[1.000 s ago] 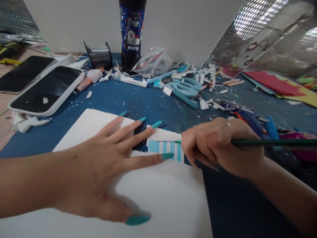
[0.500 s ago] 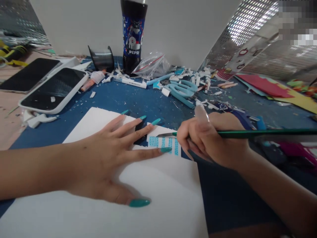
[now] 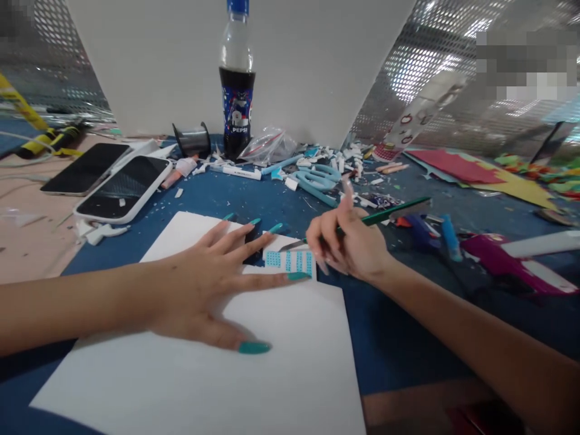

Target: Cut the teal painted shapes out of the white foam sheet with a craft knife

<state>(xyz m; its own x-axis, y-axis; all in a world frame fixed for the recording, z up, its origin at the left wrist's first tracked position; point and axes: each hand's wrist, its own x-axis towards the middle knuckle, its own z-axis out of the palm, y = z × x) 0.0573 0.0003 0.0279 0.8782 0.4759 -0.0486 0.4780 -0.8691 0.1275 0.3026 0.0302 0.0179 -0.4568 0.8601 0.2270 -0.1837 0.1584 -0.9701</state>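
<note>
My left hand [image 3: 203,287] lies flat with spread fingers on a large white sheet [image 3: 290,356]. Its index fingertip rests over the lower edge of a small white piece [image 3: 312,264] marked with light blue dotted stripes. This piece sits at a notch in the sheet's upper edge. My right hand [image 3: 347,241] is closed around a slim green craft knife [image 3: 385,212]. The knife's narrow blade points left and lies along the small piece, just above the blue stripes. Whether the blade touches the piece I cannot tell.
Behind my hands lie light blue scissors [image 3: 317,176], a white marker [image 3: 235,171] and many white scraps. A Pepsi bottle [image 3: 238,109] and a spool [image 3: 193,140] stand at the back. Two phones [image 3: 124,187] lie left; a magenta glue gun [image 3: 512,263] lies right.
The camera view has tilted up and drawn back, so more of the bottle and glue gun shows. My right hand has turned, and the knife handle now slants upward to the right. My left hand stays flat.
</note>
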